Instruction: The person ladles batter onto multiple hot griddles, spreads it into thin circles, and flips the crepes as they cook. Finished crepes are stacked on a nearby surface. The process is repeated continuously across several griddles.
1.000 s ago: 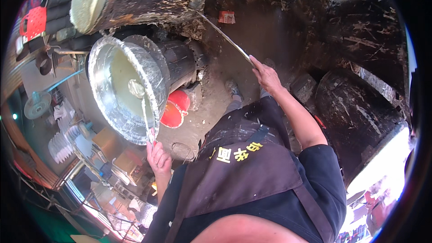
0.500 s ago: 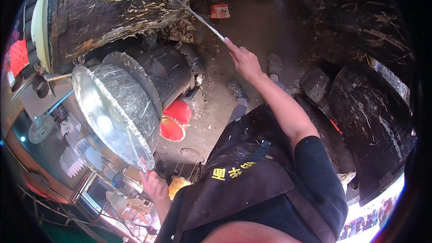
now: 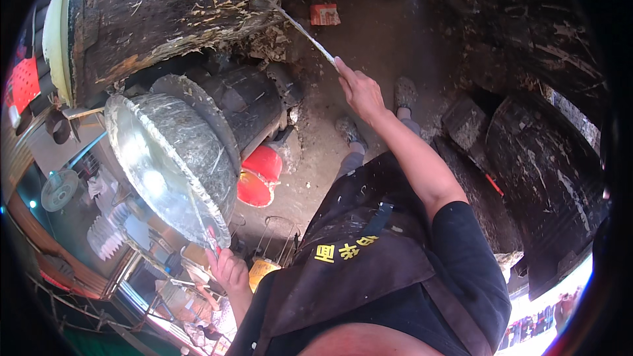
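Observation:
My right hand [image 3: 359,92] is closed round a long, thin pale stick [image 3: 306,34], whose far end lies against the side of a large dark, crusted barrel [image 3: 168,29] at the upper left. My left hand [image 3: 227,267], low at the left, is closed round a pink-handled utensil [image 3: 211,237] at the near rim of a big metal bowl [image 3: 198,151]. The bowl is tilted, crusted white round its rim, with glare on its inside, so what it holds is unclear. A round dark plate-like piece [image 3: 206,107] sits just behind it.
More dark barrels [image 3: 541,178] line the right side. A red basin [image 3: 260,168] and a red packet [image 3: 324,14] are on the dirt floor [image 3: 369,39] around my feet [image 3: 349,132]. A white fan [image 3: 59,190] and stacked white items are at the left.
Since a second ago my right hand has moved up and left with the stick. The bowl shows more outside and less inside, and my left hand sits lower. Little differs from half a second ago.

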Motion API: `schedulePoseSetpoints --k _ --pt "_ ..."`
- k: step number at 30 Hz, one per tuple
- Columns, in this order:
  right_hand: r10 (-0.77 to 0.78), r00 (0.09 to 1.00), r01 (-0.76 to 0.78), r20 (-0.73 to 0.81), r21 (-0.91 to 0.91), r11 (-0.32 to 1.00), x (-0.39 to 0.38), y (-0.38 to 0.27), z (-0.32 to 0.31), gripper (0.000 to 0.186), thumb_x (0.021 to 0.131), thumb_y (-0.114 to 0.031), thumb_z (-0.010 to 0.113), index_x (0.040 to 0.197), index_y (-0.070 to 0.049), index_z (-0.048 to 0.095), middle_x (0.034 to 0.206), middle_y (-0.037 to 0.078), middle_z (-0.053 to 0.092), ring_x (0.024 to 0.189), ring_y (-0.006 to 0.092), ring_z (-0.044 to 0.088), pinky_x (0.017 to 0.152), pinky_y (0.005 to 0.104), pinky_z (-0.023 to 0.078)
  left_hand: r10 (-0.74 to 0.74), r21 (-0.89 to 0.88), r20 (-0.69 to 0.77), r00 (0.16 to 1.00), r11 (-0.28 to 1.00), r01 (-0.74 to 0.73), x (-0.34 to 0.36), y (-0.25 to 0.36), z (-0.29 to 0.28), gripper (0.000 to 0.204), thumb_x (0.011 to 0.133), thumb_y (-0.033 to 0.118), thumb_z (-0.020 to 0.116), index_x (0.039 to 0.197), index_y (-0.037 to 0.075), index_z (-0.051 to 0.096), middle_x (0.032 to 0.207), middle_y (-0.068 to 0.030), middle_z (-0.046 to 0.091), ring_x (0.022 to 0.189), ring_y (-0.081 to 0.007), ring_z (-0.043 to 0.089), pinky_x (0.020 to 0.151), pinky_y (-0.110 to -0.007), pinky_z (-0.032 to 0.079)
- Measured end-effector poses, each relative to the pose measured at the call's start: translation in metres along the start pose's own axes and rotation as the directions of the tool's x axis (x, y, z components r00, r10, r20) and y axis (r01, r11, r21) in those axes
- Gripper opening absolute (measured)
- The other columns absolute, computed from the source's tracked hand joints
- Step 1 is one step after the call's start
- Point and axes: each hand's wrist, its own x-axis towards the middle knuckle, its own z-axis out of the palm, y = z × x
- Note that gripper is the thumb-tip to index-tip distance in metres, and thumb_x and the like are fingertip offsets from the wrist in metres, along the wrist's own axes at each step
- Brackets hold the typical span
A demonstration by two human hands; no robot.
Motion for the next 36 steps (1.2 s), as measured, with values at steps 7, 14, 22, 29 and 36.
schedulePoseSetpoints --k 7,14,22,29,36 --pt "0.007 1.0 -0.006 -0.029 0.025 1.0 -0.005 -0.003 0.005 0.047 0.091 -0.018 0.056 0.136 -0.024 0.045 0.084 0.017 0.062 0.076 0.0376 0.061 0.068 0.0466 0.05 0.011 -0.024 0.008 1.0 1.0 -0.011 0.001 0.001 -0.007 0.05 0.103 0.038 0.032 0.148 0.018 0.025 0.058 -0.0023 0.036 0.035 -0.0078 0.033 0.026 -0.02 0.029" --pt "0.043 0.998 -0.042 -0.055 0.019 0.999 0.005 -0.005 0.01 0.046 0.09 -0.018 0.058 0.135 -0.023 0.048 0.085 0.017 0.062 0.077 0.0365 0.061 0.069 0.0457 0.05 -0.013 -0.027 0.044 0.999 1.0 0.014 0.003 -0.007 -0.009 0.05 0.103 0.037 0.032 0.148 0.018 0.023 0.058 -0.0019 0.036 0.035 -0.0075 0.033 0.027 -0.02 0.03" --pt "0.018 0.999 -0.016 -0.031 0.071 0.997 -0.02 -0.014 -0.006 0.046 0.089 -0.015 0.059 0.134 -0.017 0.049 0.084 0.019 0.062 0.077 0.0373 0.061 0.069 0.0444 0.049 -0.011 -0.026 0.056 0.998 1.0 0.013 -0.001 -0.01 -0.006 0.05 0.103 0.037 0.03 0.148 0.016 0.024 0.059 -0.0009 0.035 0.036 -0.0073 0.035 0.028 -0.02 0.03" --pt "0.052 0.999 -0.05 -0.01 0.135 0.99 -0.124 -0.014 -0.077 0.047 0.089 -0.013 0.059 0.135 -0.015 0.049 0.096 0.023 0.063 0.084 0.0373 0.064 0.073 0.0408 0.05 -0.057 0.104 0.035 0.998 0.993 0.053 -0.02 0.003 -0.017 0.042 0.103 0.038 0.029 0.134 0.012 0.042 0.06 0.0004 0.036 0.038 -0.0064 0.034 0.028 -0.02 0.028" --pt "0.043 0.998 -0.046 0.05 0.072 0.996 -0.155 -0.036 -0.194 0.045 0.092 -0.01 0.057 0.136 -0.016 0.05 0.066 0.0 0.053 0.055 0.0061 0.047 0.052 0.024 0.043 0.385 0.72 -0.152 0.91 0.674 -0.165 -0.046 -0.013 0.04 0.036 0.1 0.024 0.045 0.136 0.016 0.041 0.056 0.0038 0.035 0.038 -0.0038 0.033 0.03 -0.02 0.026"
